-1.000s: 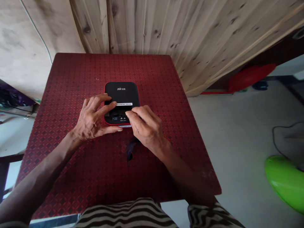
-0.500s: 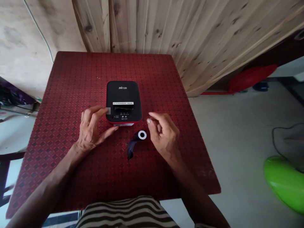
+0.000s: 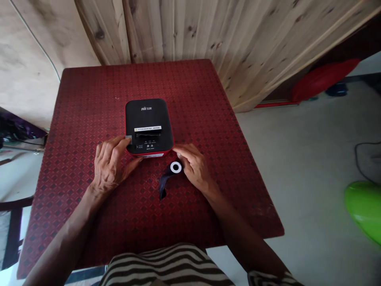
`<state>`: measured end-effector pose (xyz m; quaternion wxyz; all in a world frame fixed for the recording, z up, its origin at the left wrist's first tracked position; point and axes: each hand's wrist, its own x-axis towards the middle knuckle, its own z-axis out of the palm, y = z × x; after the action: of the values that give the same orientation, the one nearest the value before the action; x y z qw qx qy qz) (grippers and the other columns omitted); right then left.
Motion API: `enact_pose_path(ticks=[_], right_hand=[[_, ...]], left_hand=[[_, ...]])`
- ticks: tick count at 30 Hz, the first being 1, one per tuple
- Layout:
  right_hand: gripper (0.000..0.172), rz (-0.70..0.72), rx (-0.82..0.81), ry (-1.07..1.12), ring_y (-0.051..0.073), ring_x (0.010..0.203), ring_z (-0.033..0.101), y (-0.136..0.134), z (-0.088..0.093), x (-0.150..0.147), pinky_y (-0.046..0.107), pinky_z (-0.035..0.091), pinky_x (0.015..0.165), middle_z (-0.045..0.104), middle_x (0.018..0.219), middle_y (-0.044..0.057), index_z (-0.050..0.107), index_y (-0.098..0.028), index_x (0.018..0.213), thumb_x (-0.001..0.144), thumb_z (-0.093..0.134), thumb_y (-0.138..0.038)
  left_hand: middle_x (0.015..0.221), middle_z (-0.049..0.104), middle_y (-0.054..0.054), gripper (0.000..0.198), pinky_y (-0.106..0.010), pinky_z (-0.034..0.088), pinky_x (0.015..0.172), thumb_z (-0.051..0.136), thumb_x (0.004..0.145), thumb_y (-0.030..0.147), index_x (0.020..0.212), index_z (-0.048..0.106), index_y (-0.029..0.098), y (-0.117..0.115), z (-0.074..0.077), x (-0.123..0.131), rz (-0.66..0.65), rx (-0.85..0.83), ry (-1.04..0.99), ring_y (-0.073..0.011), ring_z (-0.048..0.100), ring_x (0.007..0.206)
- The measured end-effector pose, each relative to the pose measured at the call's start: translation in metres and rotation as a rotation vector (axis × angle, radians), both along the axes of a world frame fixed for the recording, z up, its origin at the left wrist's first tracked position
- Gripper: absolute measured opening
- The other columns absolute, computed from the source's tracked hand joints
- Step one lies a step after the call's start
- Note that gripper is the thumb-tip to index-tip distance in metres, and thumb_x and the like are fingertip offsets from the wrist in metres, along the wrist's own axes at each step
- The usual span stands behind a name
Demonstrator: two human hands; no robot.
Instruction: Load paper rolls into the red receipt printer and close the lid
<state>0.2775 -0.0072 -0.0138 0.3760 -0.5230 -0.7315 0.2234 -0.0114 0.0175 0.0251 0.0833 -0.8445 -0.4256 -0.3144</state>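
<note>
A small black label printer [image 3: 149, 117] with red sides sits on the table. A white strip lies above its paper slot, and small buttons line its near edge. My left hand [image 3: 108, 163] grips the near left corner, fingertips at a grey tab [image 3: 128, 140] and thumb by the lower front edge. At the near right corner, my right hand [image 3: 193, 163] has its fingers bent together, with the fingertips against the printer's side; the thumb is partly hidden. Just left of that hand lies a small dark paper roll [image 3: 176, 167] with a white ring-shaped end, its loose dark tail [image 3: 163, 184] curling toward me.
The table [image 3: 89, 99] has a red patterned cover and meets a wooden plank wall [image 3: 178, 31] behind. On the floor to the right are a green rounded object [image 3: 363, 206], a dark cable [image 3: 357, 159] and a red object [image 3: 324, 83]. Dark chair parts [image 3: 14, 222] stand at the left.
My right hand has moved left and forward from beside the paper roll to the printer's near right corner. My left hand stays at the left corner. The whole view has shifted slightly.
</note>
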Motion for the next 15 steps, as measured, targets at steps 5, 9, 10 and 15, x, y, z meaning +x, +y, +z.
enact_pose_path(ticks=[5,9,10,15], right_hand=[[0.039,0.013,0.031,0.019,0.024,0.108,0.073,0.0,-0.007,0.002,0.046,0.059,0.095,0.081,0.119,0.008,0.075,-0.024,0.124,0.101,0.045,-0.013],[0.04,0.018,0.035,0.024,0.023,0.106,0.073,0.0,-0.007,0.002,0.046,0.059,0.095,0.081,0.119,0.007,0.075,-0.025,0.124,0.1,0.047,-0.012],[0.04,0.02,0.042,0.024,0.023,0.106,0.073,0.0,-0.006,0.002,0.046,0.059,0.095,0.081,0.118,0.007,0.075,-0.024,0.124,0.1,0.047,-0.012],[0.037,0.021,0.082,0.028,0.023,0.106,0.073,0.0,-0.007,0.001,0.044,0.059,0.094,0.081,0.117,0.008,0.075,-0.021,0.125,0.101,0.048,-0.011]], left_hand=[[0.13,0.071,-0.013,0.074,-0.043,0.054,0.092,0.079,0.093,0.044,0.155,0.044,0.027,-0.003,0.004,0.002,0.008,0.048,0.033,-0.0297,0.07,0.112],[0.132,0.07,-0.011,0.07,-0.043,0.054,0.092,0.082,0.091,0.045,0.152,0.05,0.031,-0.006,0.009,0.004,0.056,0.042,0.035,-0.0288,0.07,0.111],[0.133,0.07,-0.01,0.069,-0.043,0.054,0.093,0.082,0.09,0.045,0.15,0.052,0.032,-0.007,0.01,0.004,0.063,0.033,0.024,-0.0289,0.07,0.112],[0.138,0.068,-0.014,0.059,-0.046,0.054,0.093,0.085,0.088,0.044,0.14,0.061,0.029,-0.009,0.019,0.006,0.086,0.017,0.026,-0.0325,0.07,0.117]])
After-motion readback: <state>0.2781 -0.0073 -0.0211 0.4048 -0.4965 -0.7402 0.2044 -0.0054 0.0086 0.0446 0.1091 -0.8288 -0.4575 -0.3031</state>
